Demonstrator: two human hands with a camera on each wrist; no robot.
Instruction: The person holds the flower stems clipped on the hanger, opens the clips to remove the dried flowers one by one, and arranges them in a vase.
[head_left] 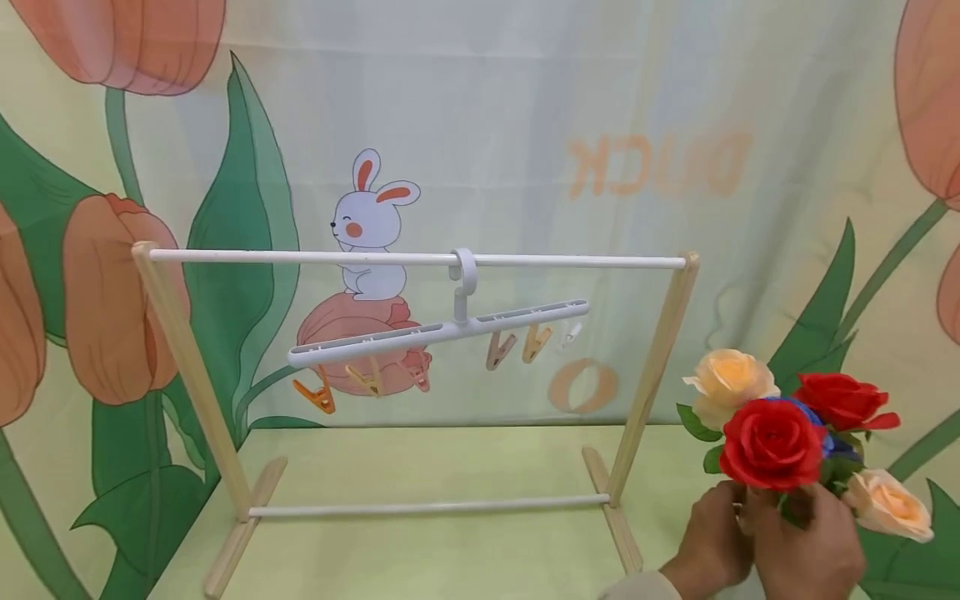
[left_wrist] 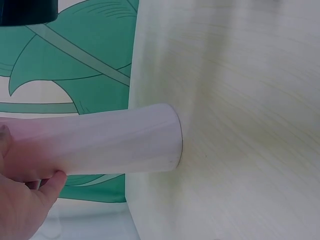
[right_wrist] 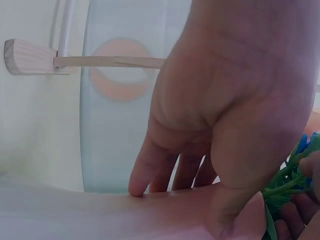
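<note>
At the right of the head view, a bunch of flowers with red roses (head_left: 772, 442), peach roses (head_left: 731, 383) and some blue blooms is gathered upright. My right hand (head_left: 810, 542) pinches the green stems (right_wrist: 285, 187) just under the blooms. Beside it, my left hand (head_left: 708, 537) grips a tall white-to-pink vase (left_wrist: 125, 142) near its upper end. In the left wrist view, the base of the vase stands on the table. The stems run close to the vase's rim (right_wrist: 257, 215); whether they are inside it cannot be told. In the head view the hands hide the vase.
A wooden rack (head_left: 652, 367) with a white bar (head_left: 315, 257) stands on the pale table (head_left: 420, 550). From the bar hangs a grey hanger (head_left: 405, 340) with several coloured clips (head_left: 315, 396). A printed curtain (head_left: 510, 125) lies behind. A dark object (left_wrist: 27, 11) intrudes in the left wrist view.
</note>
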